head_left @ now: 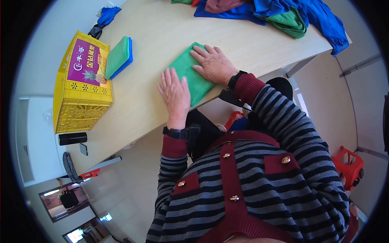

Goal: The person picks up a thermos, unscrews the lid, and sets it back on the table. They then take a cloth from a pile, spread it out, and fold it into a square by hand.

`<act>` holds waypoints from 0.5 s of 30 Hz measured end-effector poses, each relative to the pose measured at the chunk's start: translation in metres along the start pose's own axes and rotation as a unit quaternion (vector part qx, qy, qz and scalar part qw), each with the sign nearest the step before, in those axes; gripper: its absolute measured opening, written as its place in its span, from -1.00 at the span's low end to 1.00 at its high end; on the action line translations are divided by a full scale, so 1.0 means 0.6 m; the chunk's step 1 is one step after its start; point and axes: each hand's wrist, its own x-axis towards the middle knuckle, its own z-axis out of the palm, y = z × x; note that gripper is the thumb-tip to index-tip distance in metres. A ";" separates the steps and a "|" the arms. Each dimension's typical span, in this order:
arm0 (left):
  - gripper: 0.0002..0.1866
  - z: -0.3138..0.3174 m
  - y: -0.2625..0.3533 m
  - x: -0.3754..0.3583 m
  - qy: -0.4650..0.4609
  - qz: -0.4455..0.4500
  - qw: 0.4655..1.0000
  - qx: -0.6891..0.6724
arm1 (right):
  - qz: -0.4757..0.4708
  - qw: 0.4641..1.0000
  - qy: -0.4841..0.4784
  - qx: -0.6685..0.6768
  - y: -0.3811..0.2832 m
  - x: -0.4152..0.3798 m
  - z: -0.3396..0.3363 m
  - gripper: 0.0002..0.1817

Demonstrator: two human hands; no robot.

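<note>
A green cloth (187, 64), folded into a rectangle, lies flat near the table's front edge. My left hand (175, 92) rests on its left side, fingers stretched out and pointing away from me. On its right side lies my right hand (215, 65), palm down with the fingers slightly spread. Neither hand grips the cloth; the parts under my palms are hidden. To the left, a folded green cloth (118, 58) sits on a folded blue cloth (126, 65), both beside a yellow crate.
The yellow plastic crate (84, 95) with a pineapple label stands at the table's left. A heap of blue, green and reddish cloths (283, 16) covers the far right. A black cylinder (73, 138) and a phone (83, 149) lie near the left end. A red stool (347, 168) stands right.
</note>
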 end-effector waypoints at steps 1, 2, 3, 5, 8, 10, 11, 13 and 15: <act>-0.35 -0.001 0.008 0.009 0.007 0.002 1.000 -0.014 | 0.001 1.000 0.007 -0.002 -0.002 0.001 0.001 -0.36; -0.35 0.008 0.013 0.014 0.008 -0.001 1.000 -0.013 | 0.002 1.000 0.014 -0.003 -0.004 0.001 0.003 -0.36; -0.33 0.019 0.021 0.021 0.002 0.017 1.000 -0.008 | -0.001 1.000 0.013 -0.003 -0.005 0.001 0.004 -0.36; -0.31 0.034 0.028 0.032 -0.010 0.055 0.998 0.002 | 0.002 1.000 0.024 -0.004 -0.006 -0.001 0.006 -0.37; -0.27 0.038 0.019 0.026 -0.005 0.058 0.998 0.023 | 0.007 1.000 0.029 -0.006 0.000 0.001 0.007 -0.38; -0.26 0.035 0.017 0.020 -0.008 0.057 0.998 0.034 | 0.006 1.000 0.025 -0.005 -0.003 -0.001 0.004 -0.39; -0.25 0.034 0.016 0.019 -0.005 0.059 0.998 0.032 | 0.005 1.000 0.022 -0.004 -0.002 0.000 0.002 -0.39; -0.22 0.029 0.012 0.006 -0.004 0.060 0.998 0.030 | 0.005 1.000 0.021 -0.008 -0.001 0.000 0.001 -0.39; -0.21 0.026 0.007 -0.002 -0.010 0.057 0.998 0.026 | 0.004 1.000 0.016 -0.008 -0.003 -0.003 0.007 -0.39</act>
